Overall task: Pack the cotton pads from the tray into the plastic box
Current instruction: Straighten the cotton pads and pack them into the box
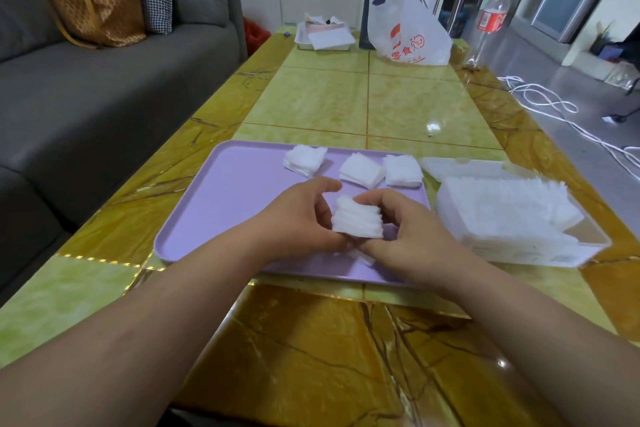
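A stack of cotton pads (pixel 356 222) is held just above the near middle of the purple tray (pixel 221 204), pinched between the curled fingers of the left hand (pixel 298 218) and the right hand (pixel 405 229). The stack is fanned unevenly, so pads could slip out if the squeeze is loosened on the way to the plastic box (pixel 512 251) at the right. That box looks crowded already, and its pads could be dislodged. Red characters, seemingly 零食, are printed on the far plastic bag (pixel 408 35); the red label on the bottle (pixel 491 15) cannot be read.
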The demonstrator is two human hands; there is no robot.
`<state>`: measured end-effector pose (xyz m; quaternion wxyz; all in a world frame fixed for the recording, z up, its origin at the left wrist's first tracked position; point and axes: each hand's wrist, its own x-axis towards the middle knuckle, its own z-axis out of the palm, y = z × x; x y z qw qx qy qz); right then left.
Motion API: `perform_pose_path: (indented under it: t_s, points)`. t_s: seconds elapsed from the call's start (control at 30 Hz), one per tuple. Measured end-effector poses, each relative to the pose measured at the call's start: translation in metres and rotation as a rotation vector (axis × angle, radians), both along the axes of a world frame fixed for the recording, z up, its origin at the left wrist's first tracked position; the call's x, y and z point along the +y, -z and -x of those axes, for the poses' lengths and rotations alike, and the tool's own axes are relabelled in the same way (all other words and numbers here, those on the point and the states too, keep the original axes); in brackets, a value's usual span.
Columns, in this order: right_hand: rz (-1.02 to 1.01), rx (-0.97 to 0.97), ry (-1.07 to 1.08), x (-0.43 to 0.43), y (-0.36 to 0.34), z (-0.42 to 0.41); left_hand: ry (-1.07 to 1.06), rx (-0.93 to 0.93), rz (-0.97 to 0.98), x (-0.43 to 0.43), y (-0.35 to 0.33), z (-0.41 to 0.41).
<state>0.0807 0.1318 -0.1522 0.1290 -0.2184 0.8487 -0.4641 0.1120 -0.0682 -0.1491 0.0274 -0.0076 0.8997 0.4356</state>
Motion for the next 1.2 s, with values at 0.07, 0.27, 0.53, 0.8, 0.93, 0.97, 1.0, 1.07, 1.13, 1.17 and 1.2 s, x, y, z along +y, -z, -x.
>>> perform_pose_path:
  t_s: [0.07,0.27,0.53,0.8,0.93,0.97,1.0,1.07,1.13,1.17,1.2]
  points:
    - [0.008,-0.003,0.014,-0.001,-0.001,0.000,0.039,0.001,-0.002,0.001,-0.001,0.000]
    - [0.111,-0.180,0.120,-0.018,-0.001,-0.009,0.027,0.008,0.021,0.014,0.006,-0.001]
    - [0.275,-0.140,0.169,-0.016,-0.026,-0.016,-0.084,0.098,-0.202,0.023,-0.016,-0.011]
    - [0.451,-0.181,0.135,0.054,-0.048,-0.011,0.071,0.001,-0.618,0.057,-0.032,-0.017]
    - [0.459,-0.230,0.136,0.092,-0.056,-0.011,0.084,-0.013,-0.661,0.094,-0.044,-0.008]
    - [0.461,-0.238,0.161,0.102,-0.057,-0.011,0.093,-0.020,-0.665,0.105,-0.047,-0.004]
    - [0.468,-0.240,0.195,0.108,-0.058,-0.011,0.097,-0.026,-0.656,0.114,-0.050,-0.001]
    - [0.506,-0.209,0.323,0.126,-0.062,-0.010,0.092,-0.033,-0.582,0.136,-0.054,0.008]
    - [0.595,-0.185,0.538,0.147,-0.065,-0.004,0.042,-0.019,-0.501,0.158,-0.057,0.019]
    - [0.638,-0.166,0.643,0.154,-0.067,-0.002,0.008,0.006,-0.451,0.165,-0.057,0.024]
    - [0.647,-0.135,0.732,0.163,-0.067,0.000,-0.006,0.041,-0.382,0.174,-0.057,0.030]
